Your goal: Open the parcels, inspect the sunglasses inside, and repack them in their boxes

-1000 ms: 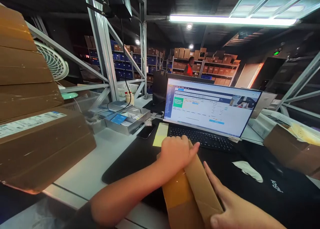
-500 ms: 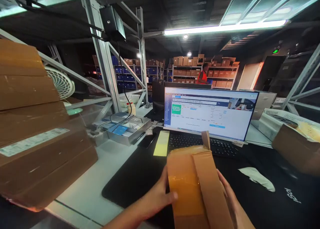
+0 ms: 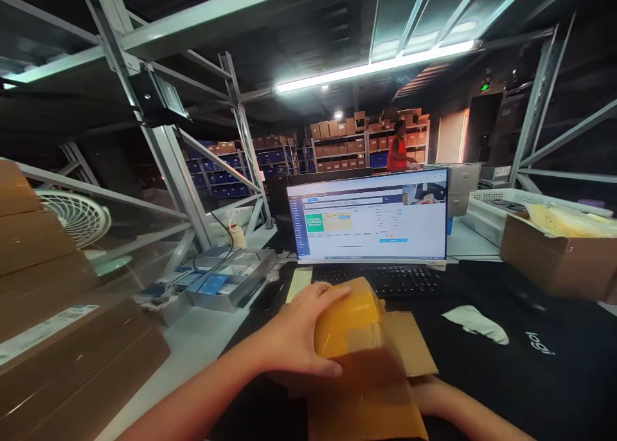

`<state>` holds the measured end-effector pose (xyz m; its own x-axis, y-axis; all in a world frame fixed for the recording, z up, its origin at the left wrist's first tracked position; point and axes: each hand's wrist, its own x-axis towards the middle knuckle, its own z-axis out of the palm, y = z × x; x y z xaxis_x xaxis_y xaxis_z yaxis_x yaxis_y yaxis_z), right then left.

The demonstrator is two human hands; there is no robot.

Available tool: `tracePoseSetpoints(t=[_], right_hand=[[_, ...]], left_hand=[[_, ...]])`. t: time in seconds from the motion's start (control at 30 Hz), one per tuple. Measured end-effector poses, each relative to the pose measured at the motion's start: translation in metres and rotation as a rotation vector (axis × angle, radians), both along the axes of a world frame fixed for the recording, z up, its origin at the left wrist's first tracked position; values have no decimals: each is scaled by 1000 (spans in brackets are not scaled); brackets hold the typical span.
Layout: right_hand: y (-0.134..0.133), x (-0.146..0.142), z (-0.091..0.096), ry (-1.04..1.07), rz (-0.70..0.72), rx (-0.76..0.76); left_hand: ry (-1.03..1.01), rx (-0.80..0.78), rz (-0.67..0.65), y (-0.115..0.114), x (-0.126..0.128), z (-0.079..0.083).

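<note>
A brown cardboard box (image 3: 349,348) with shiny tape over one end is tilted above the black desk mat, a flap (image 3: 409,341) standing out on its right. Across its upper left side lies my left hand (image 3: 303,325), thumb on the near face and fingers over the top, gripping it. My right hand (image 3: 429,396) is at the box's right side, below the flap; its fingers are hidden behind the cardboard. Behind the box are a keyboard (image 3: 400,280) and a lit monitor (image 3: 357,229).
Stacked cartons (image 3: 58,364) rise at the left, near a white fan (image 3: 74,216). A grey tray (image 3: 231,280) of small items sits left of the monitor. On the right are a crumpled white scrap (image 3: 475,322) and an open carton (image 3: 554,261). A person in red (image 3: 397,148) stands far back.
The box has turned and tipped, and its flap now sticks out to the right. My left hand has moved up over its top. My right hand has slipped below the flap. The view has shifted right.
</note>
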<state>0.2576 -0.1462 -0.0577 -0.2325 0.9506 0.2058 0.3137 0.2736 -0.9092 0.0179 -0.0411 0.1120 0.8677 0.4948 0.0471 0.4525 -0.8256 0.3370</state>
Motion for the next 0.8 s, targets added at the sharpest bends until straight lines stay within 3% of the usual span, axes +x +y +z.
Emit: tracePoseSetpoints(t=[0.1,0.23,0.43,0.57,0.7,0.8], right_hand=[[4,7,-6,23,59,-62],[4,11,-17,212,-21,-73],[1,15,-36,236,3,-171],[0,12,-44,341,-63,-256],[4,5,-52,409,-22,-357],[3,6,-57,411,-28,-338]], left_hand=[[24,35,-41,4,11,5],[63,114,-85,4,19,25],[76,114,-143,8,21,52],[16,83,-167,7,21,56],[-33,18,-164,4,18,57],[-50,17,-148,5,15,57]])
